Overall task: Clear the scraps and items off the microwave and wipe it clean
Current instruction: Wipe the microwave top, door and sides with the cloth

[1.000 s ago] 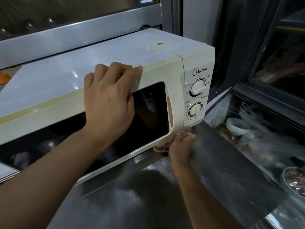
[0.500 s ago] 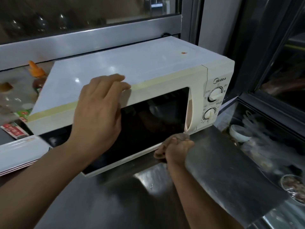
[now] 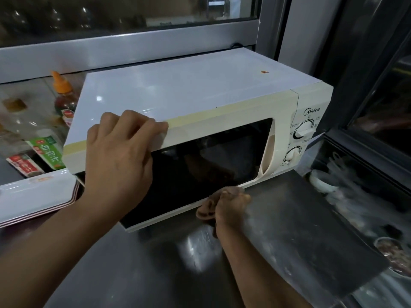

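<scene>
Far left, a stack of white trays (image 3: 33, 196) sits on the steel counter (image 3: 133, 274), with a green packet (image 3: 47, 153) and a red packet (image 3: 23, 165) lying just behind it. Above those stands a sauce bottle with an orange cap (image 3: 63, 94), close to the microwave's left side. The left hand (image 3: 120, 156) lies over the top front edge of the cream Midea microwave (image 3: 189, 94), fingers curled over onto the lid, palm against the dark door window (image 3: 211, 156). The microwave stands on the counter under the window frame, its white top bare except for one small orange speck (image 3: 264, 72) near the back right. Lower down, the right hand (image 3: 232, 206) is bunched tight around a brownish cloth (image 3: 209, 207), pressing it to the bottom edge of the door. Right again, two control dials (image 3: 303, 128) sit one above the other. Far right, a white bowl (image 3: 320, 180) is visible below the counter's edge, blurred.
</scene>
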Demonstrator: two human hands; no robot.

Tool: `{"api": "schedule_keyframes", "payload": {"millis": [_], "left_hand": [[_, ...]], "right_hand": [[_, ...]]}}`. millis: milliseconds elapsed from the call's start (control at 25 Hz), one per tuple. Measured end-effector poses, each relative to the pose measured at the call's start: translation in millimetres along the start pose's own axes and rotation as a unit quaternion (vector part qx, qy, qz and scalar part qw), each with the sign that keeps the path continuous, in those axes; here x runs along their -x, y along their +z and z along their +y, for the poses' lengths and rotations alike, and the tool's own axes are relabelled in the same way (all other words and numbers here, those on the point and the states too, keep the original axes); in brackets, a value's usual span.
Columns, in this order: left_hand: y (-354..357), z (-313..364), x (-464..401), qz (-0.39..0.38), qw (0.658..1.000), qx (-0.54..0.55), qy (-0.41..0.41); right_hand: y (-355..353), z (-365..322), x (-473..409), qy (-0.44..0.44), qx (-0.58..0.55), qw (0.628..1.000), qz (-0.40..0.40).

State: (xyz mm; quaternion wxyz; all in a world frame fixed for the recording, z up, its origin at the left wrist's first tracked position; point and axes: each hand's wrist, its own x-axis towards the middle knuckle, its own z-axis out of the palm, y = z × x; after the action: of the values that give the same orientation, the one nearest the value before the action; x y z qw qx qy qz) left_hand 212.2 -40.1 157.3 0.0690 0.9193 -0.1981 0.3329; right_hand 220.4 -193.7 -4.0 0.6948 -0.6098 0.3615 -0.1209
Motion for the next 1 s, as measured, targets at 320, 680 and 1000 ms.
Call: {"api": "schedule_keyframes", "payload": {"millis": [320, 680, 1000], "left_hand": [[0, -4, 3, 0.000, 1.000, 0.000, 0.011], [-1, -9, 0, -0.001, 0.999, 0.023, 0.022], [-22, -51, 9, -0.014, 0.983, 0.148, 0.110]], "right_hand": [[-32, -23, -58, -0.029, -0.027, 0.998, 0.057], [13, 1, 7, -0.025, -0.062, 0.998, 0.017], [38, 22, 34, -0.058, 0.023, 0.996, 0.069]]}}
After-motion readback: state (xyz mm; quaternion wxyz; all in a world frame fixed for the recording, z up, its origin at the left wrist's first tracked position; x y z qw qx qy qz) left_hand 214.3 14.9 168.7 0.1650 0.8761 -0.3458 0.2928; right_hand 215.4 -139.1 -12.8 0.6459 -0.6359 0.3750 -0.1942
